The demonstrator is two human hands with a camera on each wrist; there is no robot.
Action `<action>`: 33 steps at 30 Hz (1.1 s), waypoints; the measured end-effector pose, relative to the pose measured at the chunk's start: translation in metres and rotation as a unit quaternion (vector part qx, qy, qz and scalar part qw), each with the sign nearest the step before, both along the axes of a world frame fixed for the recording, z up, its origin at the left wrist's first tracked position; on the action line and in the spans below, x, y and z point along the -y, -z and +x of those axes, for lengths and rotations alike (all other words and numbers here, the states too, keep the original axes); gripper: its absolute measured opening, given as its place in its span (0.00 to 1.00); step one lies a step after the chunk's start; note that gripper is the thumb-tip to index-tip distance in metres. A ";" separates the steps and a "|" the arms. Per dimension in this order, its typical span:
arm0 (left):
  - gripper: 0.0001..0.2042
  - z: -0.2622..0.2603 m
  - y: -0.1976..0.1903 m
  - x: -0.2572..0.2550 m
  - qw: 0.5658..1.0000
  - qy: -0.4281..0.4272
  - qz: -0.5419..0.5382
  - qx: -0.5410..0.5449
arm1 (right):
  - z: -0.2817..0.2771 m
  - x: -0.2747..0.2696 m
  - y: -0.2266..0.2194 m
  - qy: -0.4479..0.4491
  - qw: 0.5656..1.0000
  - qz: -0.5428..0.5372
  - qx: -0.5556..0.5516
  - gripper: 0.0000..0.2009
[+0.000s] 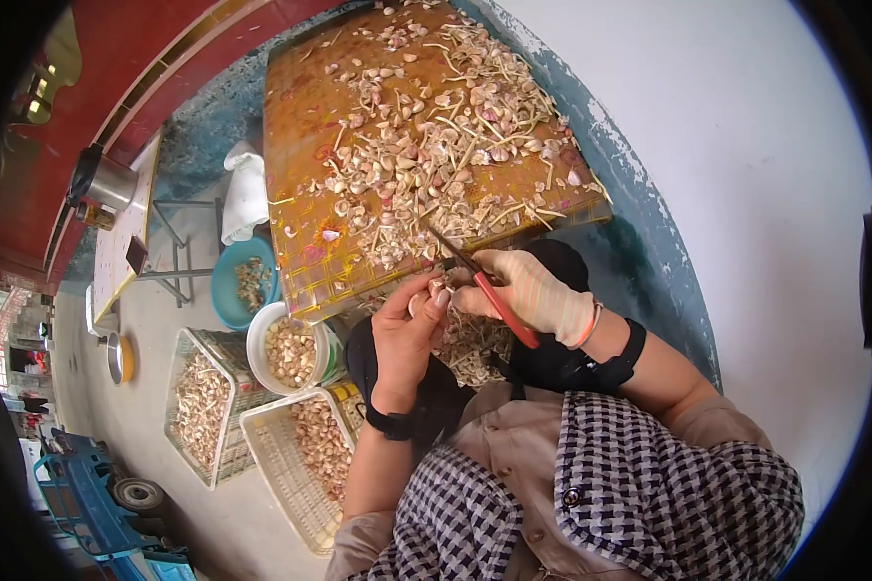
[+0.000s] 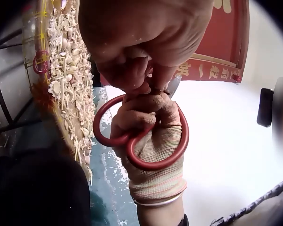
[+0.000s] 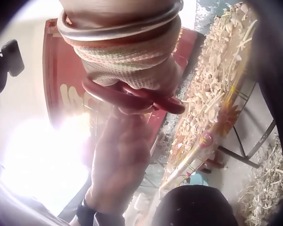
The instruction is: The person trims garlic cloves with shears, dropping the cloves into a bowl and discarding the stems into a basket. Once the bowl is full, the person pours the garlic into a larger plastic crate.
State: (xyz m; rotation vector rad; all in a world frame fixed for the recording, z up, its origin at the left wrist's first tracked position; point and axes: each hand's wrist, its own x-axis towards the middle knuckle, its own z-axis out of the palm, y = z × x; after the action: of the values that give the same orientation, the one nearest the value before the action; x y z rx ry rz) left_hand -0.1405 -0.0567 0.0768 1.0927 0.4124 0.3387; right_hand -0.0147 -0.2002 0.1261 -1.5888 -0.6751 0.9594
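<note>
Garlic (image 1: 440,289) between your hands, pinched by your bare left hand (image 1: 404,339), red-handled scissors (image 1: 502,308) gripped in your gloved right hand (image 1: 543,293), garlic-strewn table (image 1: 295,194) beyond both.

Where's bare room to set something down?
Mostly bare: the table's far-left patch, between its edge and the garlic; the floor between the yellow pan and the crates. Crowded: the table's middle and right, under garlic; beside the left knee, with bucket and crates.

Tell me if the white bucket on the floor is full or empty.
Not empty: the bucket holds garlic cloves, though their depth cannot be told.
</note>
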 end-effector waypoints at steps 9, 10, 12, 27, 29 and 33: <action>0.11 -0.023 -0.013 -0.006 1.000 0.009 0.025 0.009 | -0.012 0.033 -0.023 -0.052 0.830 -0.181 0.526 0.23; 0.11 -0.024 -0.014 -0.006 0.999 0.007 0.043 0.002 | -0.013 0.035 -0.024 -0.050 0.830 -0.181 0.526 0.23; 0.11 -0.027 -0.016 -0.005 0.998 0.004 0.062 -0.006 | -0.015 0.036 -0.024 -0.077 0.823 -0.215 0.520 0.22; 0.12 -0.043 -0.025 -0.001 0.999 -0.013 0.028 -0.013 | -0.031 0.035 -0.019 -0.059 0.912 -0.115 0.389 0.22; 0.12 -0.046 -0.025 -0.002 0.999 -0.012 0.030 -0.011 | -0.035 0.035 -0.015 -0.052 0.836 -0.144 0.527 0.24; 0.12 -0.055 -0.026 -0.008 0.998 0.022 0.057 -0.022 | -0.037 0.033 -0.022 -0.067 0.811 -0.200 0.546 0.22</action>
State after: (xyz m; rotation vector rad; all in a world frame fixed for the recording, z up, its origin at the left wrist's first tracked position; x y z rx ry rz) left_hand -0.1957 -0.0491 0.1024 1.2204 0.4119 0.3031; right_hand -0.0520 -0.2334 0.1482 -2.4895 -1.4414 0.1621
